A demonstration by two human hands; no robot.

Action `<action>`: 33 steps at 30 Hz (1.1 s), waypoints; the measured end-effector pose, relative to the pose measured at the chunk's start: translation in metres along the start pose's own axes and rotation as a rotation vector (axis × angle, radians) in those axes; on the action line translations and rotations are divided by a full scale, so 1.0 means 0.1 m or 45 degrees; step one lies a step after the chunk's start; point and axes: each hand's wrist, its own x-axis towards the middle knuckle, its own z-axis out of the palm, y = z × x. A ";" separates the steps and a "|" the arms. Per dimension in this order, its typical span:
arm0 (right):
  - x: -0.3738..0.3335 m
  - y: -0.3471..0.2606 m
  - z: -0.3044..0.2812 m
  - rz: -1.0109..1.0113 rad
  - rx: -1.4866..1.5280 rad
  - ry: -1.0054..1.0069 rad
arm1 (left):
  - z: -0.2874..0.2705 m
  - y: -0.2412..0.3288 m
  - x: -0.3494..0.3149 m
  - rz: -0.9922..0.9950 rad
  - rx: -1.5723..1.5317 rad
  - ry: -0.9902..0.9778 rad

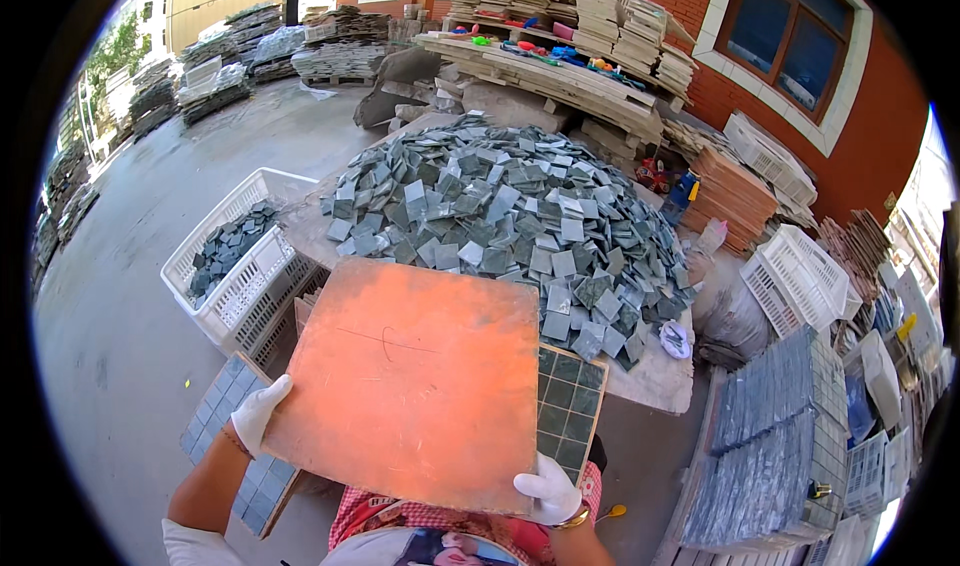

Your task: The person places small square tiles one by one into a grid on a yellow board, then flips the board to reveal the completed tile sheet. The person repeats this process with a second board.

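Note:
A large square board [400,376] with a worn orange face and a few dark scrawled lines is held in front of me. My left hand [262,412], in a white glove, is closed on its left edge. My right hand [548,490], gloved too, grips the lower right corner. Partly hidden under the board lies a wood-edged tray of dark green square tiles [568,406] set in a grid. Whether the right fingers also reach that tray, I cannot tell. Another panel of grey-blue tiles [225,411] shows low at the left, beside my left forearm.
Beyond the board, a heap of loose grey-green tiles [480,206] covers a table [655,381]. White crates [235,311] with dark tiles stand at the left. Wrapped tile stacks [770,456] are at the right. Planks with coloured items [545,71] lie at the back.

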 end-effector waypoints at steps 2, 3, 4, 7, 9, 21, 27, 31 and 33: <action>-0.16 0.06 -0.27 0.011 -0.260 0.119 | 0.09 -0.21 0.15 0.221 0.410 -0.057; -0.24 0.00 -0.20 -0.004 -0.576 0.228 | 0.10 -0.41 0.27 0.372 0.593 -0.030; -0.32 0.03 -0.25 0.031 -0.760 0.411 | 0.16 -0.58 0.38 0.531 0.781 -0.007; -0.58 0.23 -0.33 0.103 -1.187 0.852 | 0.41 -0.92 0.42 0.577 0.912 0.071; -0.79 0.20 -0.16 0.097 -1.407 1.032 | 0.52 -1.11 0.45 0.543 0.969 0.061; -1.00 0.32 -0.32 0.372 -1.453 1.219 | 0.73 -1.37 0.82 0.569 1.269 -0.015; -1.05 0.38 -0.43 0.343 -1.495 1.208 | 0.66 -1.57 0.90 0.569 1.157 -0.091; -0.86 -0.05 -0.13 0.552 -1.268 1.219 | 0.68 -1.58 1.04 0.573 1.165 -0.068; -0.81 0.32 -0.66 0.363 -1.530 1.209 | 0.74 -1.59 1.17 0.631 1.274 -0.034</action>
